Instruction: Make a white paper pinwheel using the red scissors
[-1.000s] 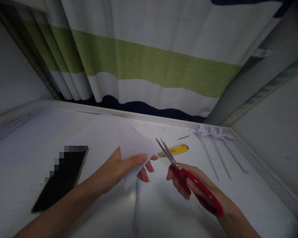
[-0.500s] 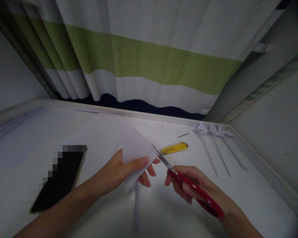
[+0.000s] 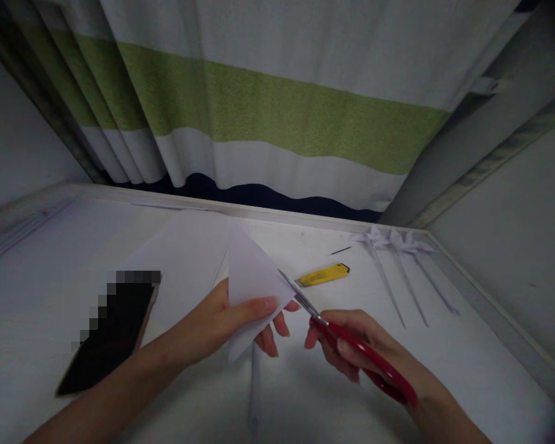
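Your left hand (image 3: 222,320) pinches a folded white paper triangle (image 3: 252,277), thumb on the near face and fingers curled behind it, holding it raised above the desk (image 3: 37,290). Your right hand (image 3: 356,345) is closed through the red handles of the scissors (image 3: 351,345), whose blades point up and left and meet the triangle's right edge; you cannot tell how far apart the blades stand.

Taking the paper triangle as the landmark: a flat white sheet (image 3: 180,259) lies on the desk just behind and left of it. A dark phone (image 3: 111,333) lies further left, near your left forearm. A yellow utility knife (image 3: 324,274) lies just right of it, beyond the scissor blades. Well to its right, three white paper pinwheels (image 3: 398,243) lie side by side with their sticks pointing towards you. A thin white paper strip (image 3: 255,382) lies on the desk directly below it. A striped curtain (image 3: 277,117) hangs behind it, past the desk's far edge.
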`<state>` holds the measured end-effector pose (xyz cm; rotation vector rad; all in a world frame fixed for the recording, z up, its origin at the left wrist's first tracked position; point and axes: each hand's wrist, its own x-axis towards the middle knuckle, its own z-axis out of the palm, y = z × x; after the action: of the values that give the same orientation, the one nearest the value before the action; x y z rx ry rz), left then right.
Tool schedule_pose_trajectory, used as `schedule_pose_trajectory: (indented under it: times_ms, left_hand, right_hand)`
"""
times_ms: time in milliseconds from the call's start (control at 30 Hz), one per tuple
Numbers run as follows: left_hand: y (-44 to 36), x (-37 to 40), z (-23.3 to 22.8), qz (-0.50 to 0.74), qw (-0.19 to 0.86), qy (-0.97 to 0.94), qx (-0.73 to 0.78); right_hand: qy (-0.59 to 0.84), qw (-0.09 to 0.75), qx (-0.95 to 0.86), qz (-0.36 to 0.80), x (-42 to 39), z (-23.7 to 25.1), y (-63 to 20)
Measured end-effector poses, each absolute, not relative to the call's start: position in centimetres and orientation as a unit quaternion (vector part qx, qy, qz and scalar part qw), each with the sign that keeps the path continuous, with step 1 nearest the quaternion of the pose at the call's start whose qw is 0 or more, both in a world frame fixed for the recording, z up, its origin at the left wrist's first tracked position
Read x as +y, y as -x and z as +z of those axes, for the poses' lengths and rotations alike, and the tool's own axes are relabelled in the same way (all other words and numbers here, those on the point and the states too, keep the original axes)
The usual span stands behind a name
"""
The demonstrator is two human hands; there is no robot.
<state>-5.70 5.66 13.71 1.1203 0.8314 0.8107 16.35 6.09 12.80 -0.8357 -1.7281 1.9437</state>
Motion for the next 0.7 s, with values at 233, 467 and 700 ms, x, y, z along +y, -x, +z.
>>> schedule_pose_trajectory:
  times_ms: [233, 467, 700]
  left_hand:
    - [5.85, 5.61, 13.75, 0.362, 0.703, -0.497, 0.356]
    - [5.8, 5.62, 13.85, 0.362, 0.703, -0.498, 0.355]
    - [5.79, 5.58, 14.0, 0.347, 0.72, -0.473, 0.372]
  right_hand:
    - [0.294, 0.203, -0.613, 0.704, 6.1, 12.75, -16.36]
    - [0.288, 0.204, -0.617, 0.704, 5.98, 12.76, -16.35]
    - [0.288, 0.203, -0.606, 0.713, 5.79, 12.58, -16.52]
